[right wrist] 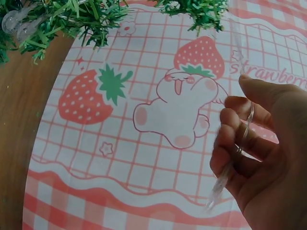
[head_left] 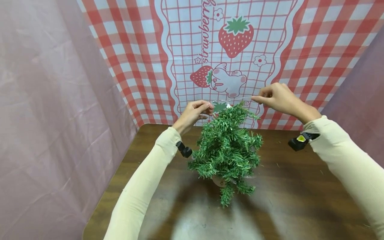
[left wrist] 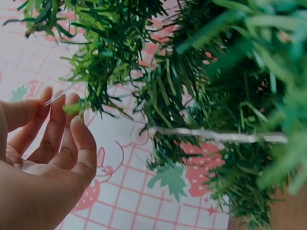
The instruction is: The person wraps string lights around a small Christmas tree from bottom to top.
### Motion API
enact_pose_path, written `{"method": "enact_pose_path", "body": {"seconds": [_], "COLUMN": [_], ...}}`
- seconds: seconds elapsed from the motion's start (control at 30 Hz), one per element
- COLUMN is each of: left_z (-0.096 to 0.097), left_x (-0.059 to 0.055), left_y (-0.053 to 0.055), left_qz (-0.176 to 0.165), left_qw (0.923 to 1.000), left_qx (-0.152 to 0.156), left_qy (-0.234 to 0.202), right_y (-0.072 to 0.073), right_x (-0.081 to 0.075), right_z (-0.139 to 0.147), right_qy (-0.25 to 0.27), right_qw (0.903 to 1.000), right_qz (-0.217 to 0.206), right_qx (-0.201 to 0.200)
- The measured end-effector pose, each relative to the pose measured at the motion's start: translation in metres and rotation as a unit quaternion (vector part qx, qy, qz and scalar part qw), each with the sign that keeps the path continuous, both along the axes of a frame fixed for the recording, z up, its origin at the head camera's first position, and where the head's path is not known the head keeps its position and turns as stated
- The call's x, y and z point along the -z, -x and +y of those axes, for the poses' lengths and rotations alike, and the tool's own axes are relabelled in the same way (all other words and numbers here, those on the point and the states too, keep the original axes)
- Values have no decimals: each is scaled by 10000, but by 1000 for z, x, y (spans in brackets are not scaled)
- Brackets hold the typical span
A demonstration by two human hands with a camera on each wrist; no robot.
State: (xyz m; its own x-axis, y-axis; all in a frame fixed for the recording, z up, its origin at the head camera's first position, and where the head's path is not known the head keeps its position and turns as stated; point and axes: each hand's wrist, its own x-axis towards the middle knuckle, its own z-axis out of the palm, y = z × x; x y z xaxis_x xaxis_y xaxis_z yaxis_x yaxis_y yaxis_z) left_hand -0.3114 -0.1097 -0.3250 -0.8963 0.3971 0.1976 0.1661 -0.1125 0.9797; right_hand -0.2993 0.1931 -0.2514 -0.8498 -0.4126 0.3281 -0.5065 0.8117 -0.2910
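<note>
A small artificial Christmas tree (head_left: 228, 146) with green tinsel needles stands on the table. Left of its tip, my left hand (head_left: 195, 115) pinches a thin clear string-light wire (left wrist: 64, 92) between thumb and index finger, the other fingers loosely bent. To the right of the tip, slightly higher, my right hand (head_left: 280, 100) pinches the same kind of clear wire (right wrist: 250, 115), which runs across its curled fingers. Between the hands the wire spans close by the treetop. Clear round bulbs (right wrist: 17, 21) sit among the branches, and a pale strand (left wrist: 225, 135) crosses the needles lower down.
The brown wooden table (head_left: 285, 186) carries a few fallen needles. Behind the tree hangs a red-and-white checked strawberry cloth (head_left: 144, 60). A pink curtain (head_left: 45, 116) closes off the left side, another the right. Each wrist wears a black strapped camera (head_left: 300, 141).
</note>
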Motion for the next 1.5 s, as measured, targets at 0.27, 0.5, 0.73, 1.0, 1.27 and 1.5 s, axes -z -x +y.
{"method": "enact_pose_path", "body": {"seconds": [0.27,0.5,0.73,1.0,1.27,1.5], "left_z": [-8,-11,-14,-18,-27,-33], "left_x": [13,21,26,30,40,50], "left_y": [-3,-7,-11,-17,-25,-29], "left_qz": [-71,-97,-147,-312,-469,-387], "left_qw": [9998,9997,9997,9990,9974,9961], "left_qx": [-109,-102,-162,-193,-220,-383], "left_qy": [158,210,75,-257,-507,-691], "right_y": [-9,-21,-30,-36,-55,-75], "right_x": [-9,-17,-27,-46,-66,-79], "right_z": [10,12,4,-20,-57,-90], "right_qy": [345,776,1272,1363,489,209], "right_qw": [9986,9965,9911,9899,9951,9926], "right_qz": [403,320,378,293,270,464], "right_qx": [-41,-32,27,-243,-813,-1101]}}
